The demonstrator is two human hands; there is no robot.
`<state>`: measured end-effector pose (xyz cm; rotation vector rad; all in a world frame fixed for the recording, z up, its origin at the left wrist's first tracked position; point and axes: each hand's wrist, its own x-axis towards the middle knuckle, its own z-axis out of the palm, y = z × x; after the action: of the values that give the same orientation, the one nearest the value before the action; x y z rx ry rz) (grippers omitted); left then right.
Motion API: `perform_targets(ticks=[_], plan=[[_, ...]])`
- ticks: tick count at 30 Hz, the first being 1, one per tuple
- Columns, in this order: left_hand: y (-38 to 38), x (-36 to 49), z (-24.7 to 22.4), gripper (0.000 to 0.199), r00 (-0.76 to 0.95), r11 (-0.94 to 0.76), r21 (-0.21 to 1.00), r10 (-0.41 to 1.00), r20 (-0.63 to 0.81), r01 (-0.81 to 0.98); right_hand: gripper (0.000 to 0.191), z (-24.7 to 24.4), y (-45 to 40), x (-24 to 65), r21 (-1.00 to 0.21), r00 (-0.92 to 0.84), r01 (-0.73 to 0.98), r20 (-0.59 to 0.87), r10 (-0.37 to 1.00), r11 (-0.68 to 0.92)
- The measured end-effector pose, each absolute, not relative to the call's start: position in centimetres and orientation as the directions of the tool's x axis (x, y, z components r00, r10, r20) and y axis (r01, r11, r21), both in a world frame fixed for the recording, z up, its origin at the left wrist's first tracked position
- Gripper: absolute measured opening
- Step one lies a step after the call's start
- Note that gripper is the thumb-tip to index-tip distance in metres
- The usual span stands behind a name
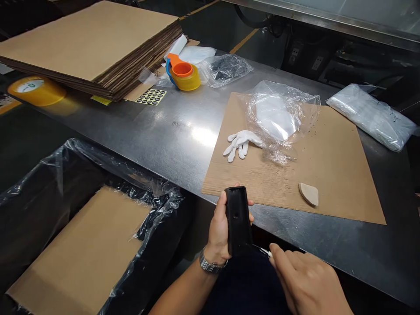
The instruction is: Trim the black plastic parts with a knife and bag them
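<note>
My left hand (219, 232), with a metal watch at its wrist, is wrapped round a black rectangular part (238, 218) that has a raised rim and a small hole. My right hand (305, 275) is closed on a thin white-handled tool (265, 252), whose tip points at the lower end of the black part; whether it touches is hard to tell. Beyond my hands, a brown cardboard sheet (334, 175) lies on the metal table. On it are a white glove (241, 143), a clear plastic bag (282, 113) and a beige wedge-shaped pad (309, 194).
Stacked cardboard sheets (92, 39), yellow tape (37, 91), an orange tape dispenser (182, 69) and a sticker sheet (151, 96) lie at the table's left. A plastic-wrapped bundle (372, 114) rests at right. A black-lined box (157, 227) with cardboard (85, 253) stands lower left.
</note>
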<state>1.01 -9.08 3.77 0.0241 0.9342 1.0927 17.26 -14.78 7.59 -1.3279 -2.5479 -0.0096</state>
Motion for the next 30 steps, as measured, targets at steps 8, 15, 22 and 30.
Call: perform_targets(ticks=[8,15,22,30], plan=[[-9.1,1.0,3.9,0.048,0.121,0.503,0.476,0.768,-0.629,-0.722,0.036,7.3,-14.9,17.1,-0.132,-0.547,0.819,0.113,0.83,0.558],[-9.2,0.9,3.9,0.048,0.105,0.5,0.501,0.774,-0.625,-0.707,0.034,7.3,-14.9,16.9,-0.121,-0.556,0.817,0.091,0.826,0.563],[-9.3,1.0,3.6,0.051,0.056,0.475,0.578,0.802,-0.594,-0.663,0.031,6.6,-15.1,17.0,-0.142,-0.56,0.817,0.036,0.828,0.559],[-9.4,1.3,3.6,0.054,-0.008,0.409,0.653,0.844,-0.537,-0.637,0.031,5.9,-15.1,17.2,-0.337,-0.484,0.852,-0.211,0.849,0.401]])
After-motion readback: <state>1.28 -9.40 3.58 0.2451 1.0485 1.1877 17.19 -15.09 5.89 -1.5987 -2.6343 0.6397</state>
